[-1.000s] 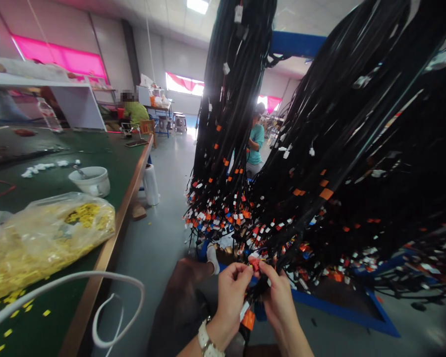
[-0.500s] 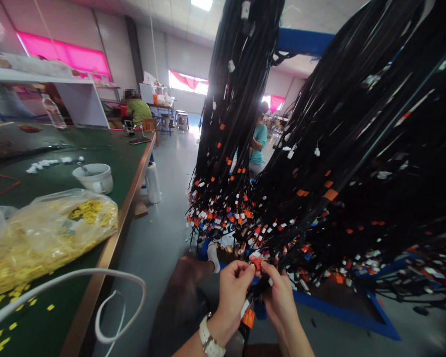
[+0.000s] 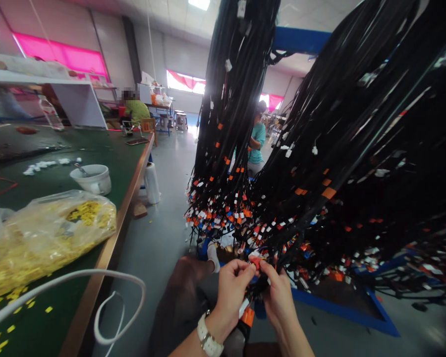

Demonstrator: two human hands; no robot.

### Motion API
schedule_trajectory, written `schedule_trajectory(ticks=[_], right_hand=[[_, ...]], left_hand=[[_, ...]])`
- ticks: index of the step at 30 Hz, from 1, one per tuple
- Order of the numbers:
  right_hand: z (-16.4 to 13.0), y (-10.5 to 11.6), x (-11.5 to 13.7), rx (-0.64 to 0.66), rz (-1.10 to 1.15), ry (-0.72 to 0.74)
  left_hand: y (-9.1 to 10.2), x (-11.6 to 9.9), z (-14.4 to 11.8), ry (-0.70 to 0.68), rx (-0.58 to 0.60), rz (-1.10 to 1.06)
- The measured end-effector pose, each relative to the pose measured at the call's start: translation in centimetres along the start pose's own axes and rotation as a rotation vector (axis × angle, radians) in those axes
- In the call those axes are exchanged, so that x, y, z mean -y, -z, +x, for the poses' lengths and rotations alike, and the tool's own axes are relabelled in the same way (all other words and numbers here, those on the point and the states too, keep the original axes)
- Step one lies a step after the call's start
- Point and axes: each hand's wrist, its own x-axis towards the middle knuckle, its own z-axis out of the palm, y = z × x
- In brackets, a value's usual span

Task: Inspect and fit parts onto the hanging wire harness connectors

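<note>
A small red piece [image 3: 256, 262] was held at the lower centre of the frame, in the gap between the fingertips of the left hand [image 3: 231, 290] and the right hand [image 3: 280, 297]. The left grip was closed on its left side, thumb against forefinger; the right grip was closed at its right side, though the undersides of those fingers were hidden. The piece was set just beyond both thumbs, toward the frame's top, and neither hand could be called clearly nearer. Its long axis seemed to be laid roughly across the frame, from one thumb to the other, but it was too small and too much covered for this to be certain.

Below it, between the wrists, an orange tag [image 3: 248, 317] and a white tag [image 3: 244, 307] were seen among dark cables. Beyond the hands, black cable bundles [image 3: 238, 89] were hung through the upper centre and right, their ends crowded with coloured connectors [image 3: 238, 215] above a blue frame [image 3: 342, 311]. At the left, a clear bag [image 3: 26, 218] of yellow pieces and a white cup [image 3: 101, 184] were placed on the green surface [image 3: 115, 151].
</note>
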Motion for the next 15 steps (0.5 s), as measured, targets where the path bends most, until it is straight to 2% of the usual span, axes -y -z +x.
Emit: schedule_trajectory(ticks=[7, 15], right_hand=[[0.1, 0.1, -0.1, 0.014, -0.017, 0.012], [-0.1, 0.0, -0.1, 0.03, -0.03, 0.012]], left_hand=[[0.1, -0.5, 0.1, -0.012, 0.037, 0.038], [0.5, -1.1, 0.4, -0.146, 0.02, 0.29]])
